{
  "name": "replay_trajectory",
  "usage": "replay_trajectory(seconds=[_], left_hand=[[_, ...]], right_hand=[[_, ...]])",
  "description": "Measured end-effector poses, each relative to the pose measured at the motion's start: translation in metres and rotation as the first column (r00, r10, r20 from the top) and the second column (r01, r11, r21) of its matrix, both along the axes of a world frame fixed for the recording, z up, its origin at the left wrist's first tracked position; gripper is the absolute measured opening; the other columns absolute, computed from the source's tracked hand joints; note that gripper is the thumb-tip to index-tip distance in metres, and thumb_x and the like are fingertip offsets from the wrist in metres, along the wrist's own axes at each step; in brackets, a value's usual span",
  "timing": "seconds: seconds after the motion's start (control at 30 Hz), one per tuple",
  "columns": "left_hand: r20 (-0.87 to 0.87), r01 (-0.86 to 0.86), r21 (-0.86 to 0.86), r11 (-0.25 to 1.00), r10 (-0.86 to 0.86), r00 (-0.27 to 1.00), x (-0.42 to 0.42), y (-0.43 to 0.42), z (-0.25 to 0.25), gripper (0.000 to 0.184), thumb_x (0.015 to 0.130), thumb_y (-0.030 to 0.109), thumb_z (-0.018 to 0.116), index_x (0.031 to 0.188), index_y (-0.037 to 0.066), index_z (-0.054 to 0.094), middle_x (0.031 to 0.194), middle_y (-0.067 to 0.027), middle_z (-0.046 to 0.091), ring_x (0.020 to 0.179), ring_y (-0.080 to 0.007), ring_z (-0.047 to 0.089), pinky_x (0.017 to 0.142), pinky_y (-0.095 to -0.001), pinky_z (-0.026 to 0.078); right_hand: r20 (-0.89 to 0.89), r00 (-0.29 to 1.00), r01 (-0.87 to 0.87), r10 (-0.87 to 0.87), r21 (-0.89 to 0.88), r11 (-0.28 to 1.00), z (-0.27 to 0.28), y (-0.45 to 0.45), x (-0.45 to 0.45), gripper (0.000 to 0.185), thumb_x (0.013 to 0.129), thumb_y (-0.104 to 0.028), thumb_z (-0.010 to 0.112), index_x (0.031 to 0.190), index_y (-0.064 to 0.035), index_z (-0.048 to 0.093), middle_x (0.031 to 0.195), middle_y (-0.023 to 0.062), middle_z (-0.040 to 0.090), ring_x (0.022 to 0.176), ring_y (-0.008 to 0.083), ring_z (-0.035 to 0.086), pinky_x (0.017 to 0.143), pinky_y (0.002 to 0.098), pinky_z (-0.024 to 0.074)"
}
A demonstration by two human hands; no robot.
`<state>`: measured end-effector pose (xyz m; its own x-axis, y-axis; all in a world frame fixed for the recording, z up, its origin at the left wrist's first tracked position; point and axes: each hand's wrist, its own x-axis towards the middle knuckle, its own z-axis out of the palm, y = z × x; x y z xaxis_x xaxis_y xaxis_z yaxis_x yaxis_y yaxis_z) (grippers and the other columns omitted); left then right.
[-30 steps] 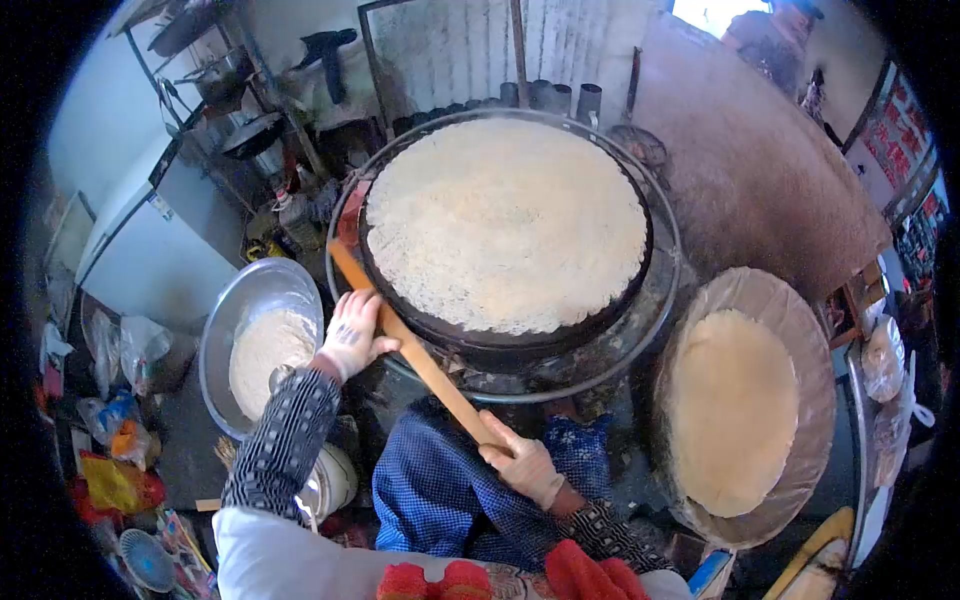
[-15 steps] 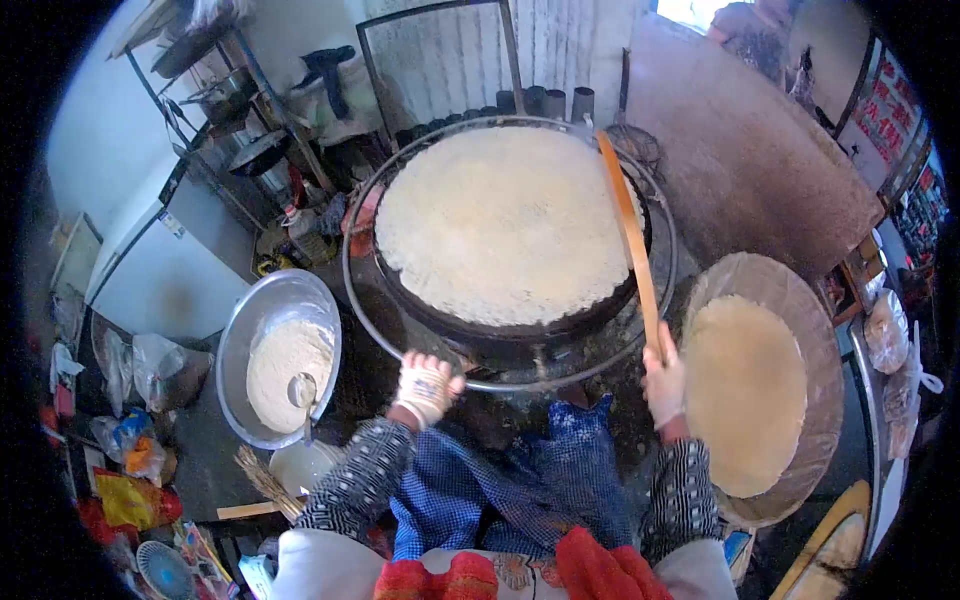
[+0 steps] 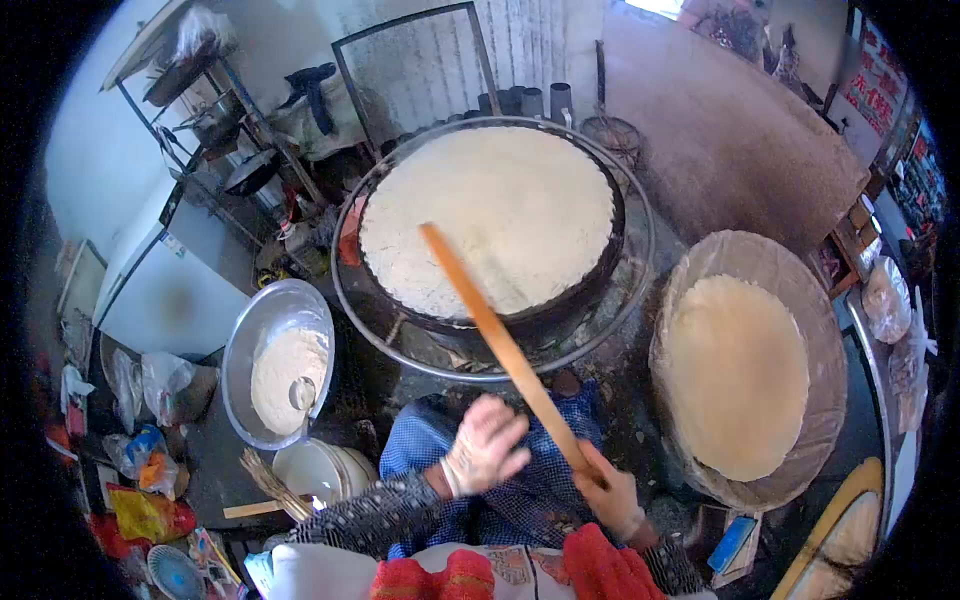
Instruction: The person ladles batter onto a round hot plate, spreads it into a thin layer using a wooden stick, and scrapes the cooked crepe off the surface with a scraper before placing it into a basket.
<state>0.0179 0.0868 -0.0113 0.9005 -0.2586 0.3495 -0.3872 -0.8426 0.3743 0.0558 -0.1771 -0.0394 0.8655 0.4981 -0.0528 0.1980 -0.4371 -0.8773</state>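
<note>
My right hand [image 3: 612,492] grips the lower end of a long flat wooden stick [image 3: 498,340], whose far end points up and left over the round griddle. A thin pale sheet of batter [image 3: 490,215] covers nearly all of the black griddle [image 3: 618,240]. My left hand [image 3: 485,447] is just left of the stick, over my lap, blurred, with its fingers apart and nothing in it. To the left, a metal bowl [image 3: 236,352] holds pale batter and a ladle [image 3: 302,393].
A metal ring [image 3: 500,378] surrounds the griddle. On the right stands a lined basket [image 3: 830,400] holding flat round sheets. A white bucket [image 3: 318,472] and a straw brush [image 3: 270,480] are at lower left. A person [image 3: 730,25] is at the upper right.
The stick has swung from the griddle's right edge to a slant across its front. My left hand has left the ring and moved toward the stick; my right hand has come down and inward.
</note>
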Motion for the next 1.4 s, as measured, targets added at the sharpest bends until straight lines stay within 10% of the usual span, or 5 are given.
replay_trajectory(seconds=[0.27, 0.97, 1.1, 1.33, 1.4], left_hand=[[0.139, 0.128, 0.268, 0.955, -0.17, 0.976, 0.186, -0.013, 0.048, 0.085, 0.081, 0.051, 0.061, 0.142, -0.001, 0.033, 0.147, -0.0214, 0.035, 0.139, -0.039, 0.028, 0.115, -0.0523, 0.019], [0.056, -0.353, 0.429, 0.832, 0.365, 0.929, 0.147, 0.304, -0.027, 0.077, 0.07, 0.057, 0.065, 0.114, -0.005, 0.053, 0.127, -0.0249, 0.05, 0.125, -0.042, 0.043, 0.109, -0.0481, 0.032], [0.013, -0.464, 0.443, 0.767, 0.512, 0.859, 0.061, 0.312, -0.027, 0.072, 0.077, 0.038, 0.069, 0.13, -0.003, 0.043, 0.133, -0.0261, 0.043, 0.126, -0.0435, 0.039, 0.11, -0.052, 0.027], [0.102, -0.109, 0.303, 0.947, 0.082, 0.991, 0.16, 0.135, 0.038, 0.083, 0.087, 0.067, 0.043, 0.134, -0.002, 0.043, 0.137, -0.0255, 0.043, 0.13, -0.0395, 0.038, 0.109, -0.0531, 0.028], [0.205, 0.056, 0.222, 0.973, -0.103, 0.973, 0.221, 0.081, 0.031, 0.083, 0.075, 0.053, 0.066, 0.134, -0.001, 0.044, 0.137, -0.0241, 0.043, 0.13, -0.041, 0.037, 0.11, -0.0523, 0.027]], right_hand=[[-0.856, 0.401, 0.797, -0.326, 0.151, 0.584, -0.016, -0.027, -0.063, 0.046, 0.094, -0.025, 0.061, 0.135, -0.0071, 0.053, 0.08, 0.0046, 0.064, 0.048, 0.0084, 0.042, 0.042, 0.0215, 0.0333], [-0.59, 0.748, -0.088, 0.304, 0.366, 0.927, -0.017, 0.188, 0.09, 0.053, 0.091, -0.017, 0.065, 0.141, -0.0109, 0.048, 0.085, 0.002, 0.062, 0.061, 0.0067, 0.051, 0.055, 0.0238, 0.0433], [-0.329, 0.843, -0.404, 0.425, 0.134, 0.905, -0.023, 0.2, 0.08, 0.054, 0.091, -0.04, 0.061, 0.14, -0.0202, 0.048, 0.1, 0.0206, 0.069, 0.089, 0.0325, 0.069, 0.079, 0.0383, 0.0522], [0.06, 0.997, 0.048, -0.045, -0.049, 0.998, -0.038, 0.04, 0.005, 0.06, 0.09, -0.03, 0.063, 0.144, -0.0133, 0.042, 0.099, 0.0202, 0.068, 0.081, 0.0313, 0.069, 0.068, 0.0389, 0.0541], [0.048, 0.952, 0.295, -0.302, 0.117, 0.948, -0.014, 0.029, 0.002, 0.059, 0.092, -0.023, 0.063, 0.145, -0.0098, 0.041, 0.092, 0.0126, 0.068, 0.066, 0.0211, 0.064, 0.056, 0.0327, 0.051]])
